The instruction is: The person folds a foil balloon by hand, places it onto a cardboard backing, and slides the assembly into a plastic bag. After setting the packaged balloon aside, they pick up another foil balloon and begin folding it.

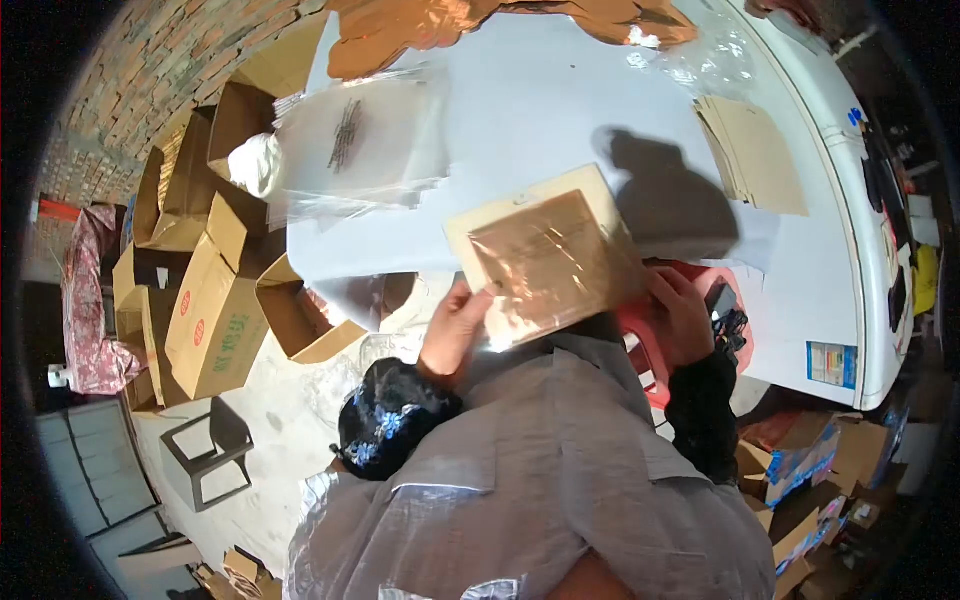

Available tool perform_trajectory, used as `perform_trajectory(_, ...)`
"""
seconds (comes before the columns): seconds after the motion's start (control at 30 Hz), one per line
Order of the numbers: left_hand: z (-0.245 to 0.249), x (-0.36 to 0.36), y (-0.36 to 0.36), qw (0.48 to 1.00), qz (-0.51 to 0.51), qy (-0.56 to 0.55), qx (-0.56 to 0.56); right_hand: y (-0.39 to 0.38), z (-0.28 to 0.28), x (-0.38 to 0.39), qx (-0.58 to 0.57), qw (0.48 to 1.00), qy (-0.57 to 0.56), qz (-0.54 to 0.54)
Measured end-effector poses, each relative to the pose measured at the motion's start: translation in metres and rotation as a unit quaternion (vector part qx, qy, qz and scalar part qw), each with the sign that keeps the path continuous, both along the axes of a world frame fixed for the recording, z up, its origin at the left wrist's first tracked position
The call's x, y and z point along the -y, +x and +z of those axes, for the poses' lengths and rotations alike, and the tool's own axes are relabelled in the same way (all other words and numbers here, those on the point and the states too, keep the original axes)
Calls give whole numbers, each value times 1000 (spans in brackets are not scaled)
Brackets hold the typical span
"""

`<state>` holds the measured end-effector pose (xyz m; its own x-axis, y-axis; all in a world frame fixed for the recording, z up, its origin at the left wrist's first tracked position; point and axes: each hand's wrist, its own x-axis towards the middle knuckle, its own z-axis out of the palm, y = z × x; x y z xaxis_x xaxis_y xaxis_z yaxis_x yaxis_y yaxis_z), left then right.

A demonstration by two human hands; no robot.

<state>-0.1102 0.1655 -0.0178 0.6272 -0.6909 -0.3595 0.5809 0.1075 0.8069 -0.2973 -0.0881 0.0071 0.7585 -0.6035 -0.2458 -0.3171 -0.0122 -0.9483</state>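
Note:
A flat square cream-coloured frame [545,257] with a shiny, coppery see-through middle is held up at the table's near edge, tilted. My left hand [458,325] pinches its lower left corner, thumb on top. At the lower right side, my right hand [680,312] is closed on the frame's edge, with some fingertips hidden behind it. Clear plastic bags [360,140] lie stacked on the white table [510,110] at the left. A pile of beige sheets [752,155] rests on the table's right part.
Crumpled copper-coloured foil [420,35] lies along the far table edge, beside clear plastic wrap [710,55]. Open cardboard boxes [215,310] stand at the left, a dark stool [212,450] on the floor. A red basket [640,340] is under my right hand.

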Motion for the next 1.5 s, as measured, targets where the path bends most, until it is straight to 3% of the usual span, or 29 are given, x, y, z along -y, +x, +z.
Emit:
perform_trajectory(0.07, -1, 4, -2, 998, -59, 4, 39, -12, 6, -6, -26, 940, -315, 131)
perform_trajectory(0.1, 2, 0, 10, 993, -98, 11, 66, -9, 18, -16, -20, 946, -303, 111)
perform_trajectory(0.13, 1, 0, 5, 987, -42, 33, 151, -3, 29, -23, -9, 951, -290, 104)
perform_trajectory(0.17, -1, 1, -1, 970, 17, 68, 234, -2, 35, -27, -21, 911, -390, 132)
perform_trajectory(0.2, -6, 6, 3, 980, 43, 28, 195, 3, 39, -26, -26, 860, -487, 149)
perform_trajectory(0.27, 5, -3, 8, 950, 120, -19, 287, 23, 42, -23, -14, 847, -495, 192)
perform_trajectory(0.37, -3, -47, 15, 961, 171, 54, 211, 74, 56, -32, 34, 788, -547, 281)
perform_trajectory(0.4, 10, -75, 21, 962, 159, 104, 197, 89, 59, -45, 39, 849, -457, 262)
perform_trajectory(0.43, 31, -111, 27, 974, 201, 28, 102, 105, 61, -59, 50, 901, -364, 233)
perform_trajectory(0.47, 51, -147, 32, 967, 248, -48, 7, 118, 57, -71, 36, 981, -131, 138)
perform_trajectory(0.5, 25, -173, 38, 931, 359, 16, 60, 128, 55, -80, 18, 993, 111, 32)
perform_trajectory(0.57, -13, -213, 49, 803, 556, 147, 160, 140, 57, -88, 18, 992, 106, 65)
perform_trajectory(0.6, 13, -223, 55, 812, 550, 145, 133, 144, 58, -90, 18, 991, 103, 80)
perform_trajectory(0.63, -40, -265, 70, 791, 561, 185, 161, 146, 56, -92, 14, 991, 109, 79)
perform_trajectory(0.73, -134, -324, 122, 773, 581, 226, 119, 149, 50, -93, 11, 990, 124, 62)
perform_trajectory(0.83, -158, -313, 157, 810, 566, 151, 40, 146, 48, -92, 9, 991, 125, 50)
perform_trajectory(0.87, -251, -346, 185, 795, 590, 134, 40, 145, 48, -93, 10, 994, 103, 41)
perform_trajectory(0.9, -293, -352, 198, 785, 589, 166, 95, 142, 47, -96, 9, 996, 84, 36)
perform_trajectory(0.97, -210, -289, 185, 705, 619, 338, -66, 139, 44, -97, 8, 996, 86, 28)
perform_trajectory(1.0, -311, -330, 217, 743, 462, 477, -84, 139, 43, -96, 15, 994, 106, 21)
perform_trajectory(1.2, -308, -296, 229, 767, 629, 95, -81, 140, 39, -98, 0, 989, 140, -41)
perform_trajectory(1.33, -305, -297, 218, 769, 623, 104, -94, 148, 47, -106, -53, 988, 132, -53)
perform_trajectory(1.5, -325, -318, 169, 780, 592, 168, -112, 158, 45, -96, -63, 995, 75, 10)
